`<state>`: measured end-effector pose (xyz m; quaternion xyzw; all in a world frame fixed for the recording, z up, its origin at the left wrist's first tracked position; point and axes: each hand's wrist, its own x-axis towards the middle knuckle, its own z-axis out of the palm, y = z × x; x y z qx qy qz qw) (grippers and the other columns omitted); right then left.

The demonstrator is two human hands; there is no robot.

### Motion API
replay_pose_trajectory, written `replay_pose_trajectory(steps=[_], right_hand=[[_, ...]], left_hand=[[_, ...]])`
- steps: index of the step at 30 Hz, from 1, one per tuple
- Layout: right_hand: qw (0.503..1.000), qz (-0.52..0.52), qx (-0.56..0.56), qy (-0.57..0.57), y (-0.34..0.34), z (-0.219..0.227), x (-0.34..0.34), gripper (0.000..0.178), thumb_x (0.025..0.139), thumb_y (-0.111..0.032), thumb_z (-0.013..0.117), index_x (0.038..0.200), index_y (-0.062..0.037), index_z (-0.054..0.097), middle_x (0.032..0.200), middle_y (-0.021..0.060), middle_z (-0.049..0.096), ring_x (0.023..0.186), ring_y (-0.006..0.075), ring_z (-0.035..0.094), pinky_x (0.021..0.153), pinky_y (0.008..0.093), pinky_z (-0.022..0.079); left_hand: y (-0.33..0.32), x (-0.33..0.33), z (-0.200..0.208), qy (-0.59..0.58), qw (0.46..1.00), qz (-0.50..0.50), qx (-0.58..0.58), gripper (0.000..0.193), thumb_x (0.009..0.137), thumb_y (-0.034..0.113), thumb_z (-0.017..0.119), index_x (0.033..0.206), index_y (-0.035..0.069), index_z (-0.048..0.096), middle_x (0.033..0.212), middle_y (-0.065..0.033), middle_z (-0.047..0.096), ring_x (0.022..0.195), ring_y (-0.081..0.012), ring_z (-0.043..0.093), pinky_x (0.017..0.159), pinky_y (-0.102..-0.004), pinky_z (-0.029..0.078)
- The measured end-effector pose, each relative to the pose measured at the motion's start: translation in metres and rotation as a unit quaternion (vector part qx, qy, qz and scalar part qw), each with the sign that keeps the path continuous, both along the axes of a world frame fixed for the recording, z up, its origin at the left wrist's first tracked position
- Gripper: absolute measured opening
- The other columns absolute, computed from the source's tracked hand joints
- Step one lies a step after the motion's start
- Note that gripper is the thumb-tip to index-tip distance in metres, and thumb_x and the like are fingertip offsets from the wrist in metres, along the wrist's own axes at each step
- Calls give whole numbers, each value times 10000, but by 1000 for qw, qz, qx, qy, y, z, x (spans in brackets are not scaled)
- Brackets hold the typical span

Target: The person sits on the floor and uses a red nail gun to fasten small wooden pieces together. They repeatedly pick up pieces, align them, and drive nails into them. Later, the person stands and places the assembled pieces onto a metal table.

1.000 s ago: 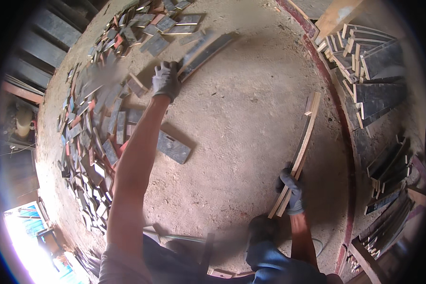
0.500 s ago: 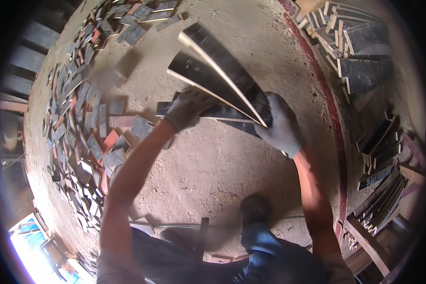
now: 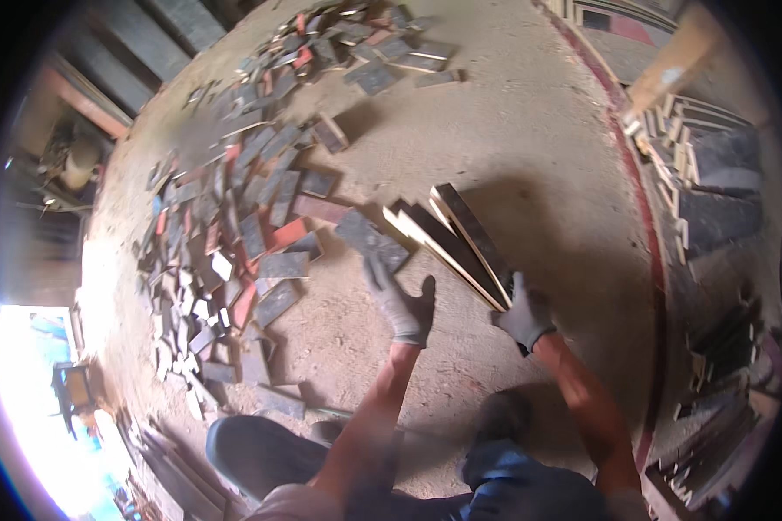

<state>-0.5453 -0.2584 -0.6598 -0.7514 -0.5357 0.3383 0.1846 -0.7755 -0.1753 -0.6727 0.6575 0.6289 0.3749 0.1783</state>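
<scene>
The right hand [image 3: 525,317] clenches a fanned bundle of boards [image 3: 447,243]. The left hand [image 3: 400,304] hovers released beside them. Held one-handed at one end, the boards could likely splay and drop onto the floor [image 3: 513,148].

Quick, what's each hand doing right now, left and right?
Left hand: open, fingers spread, holding nothing.
Right hand: closed on a bundle of boards.

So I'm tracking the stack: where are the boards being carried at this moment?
In the head view, the bundle of boards is right of centre, gripped at its near end by the right hand, with the open left hand just beside it.
</scene>
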Motion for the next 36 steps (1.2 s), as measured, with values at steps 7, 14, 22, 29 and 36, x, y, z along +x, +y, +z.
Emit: replay_pose_trajectory(steps=[7,14,22,29,36], right_hand=[[878,-163,13,450,-59,28,-27,862,800,-230,975,1479,-14,491,1211,94,680,1045,177,696,909,345,631],[886,-226,9,405,-131,69,-37,1075,826,-168,963,1672,-61,309,1524,106,533,1388,188,515,1143,367,503],[808,-487,262,203,-245,95,52,981,846,-171,934,1620,-25,349,1402,195,632,1221,285,660,1023,439,606],[736,-647,150,-134,-339,161,302,1106,839,-90,898,1709,-66,216,1432,286,643,1278,413,666,1052,474,600],[739,-664,84,-78,-394,39,407,891,1020,-525,693,1679,-52,323,1463,268,640,1307,388,654,1050,462,578]], left_hand=[[-49,68,26,-407,762,-304,-401,610,1067,303,722,1524,-41,510,1270,-119,714,1169,-180,684,1003,-325,579],[-95,83,-24,-441,668,-180,-573,398,1021,175,753,1315,-80,668,1021,-104,767,933,-177,744,825,-314,618],[-146,219,109,-336,634,-613,-331,1135,962,411,836,1724,-46,131,1780,-306,189,1672,-365,157,1332,-430,250],[-93,151,62,-162,752,-561,-306,1053,952,250,865,1735,25,198,1745,-253,329,1581,-378,392,1248,-482,406],[35,15,68,126,758,-612,-188,1118,829,400,922,1673,-33,329,1681,-271,423,1572,-425,386,1295,-519,309]])
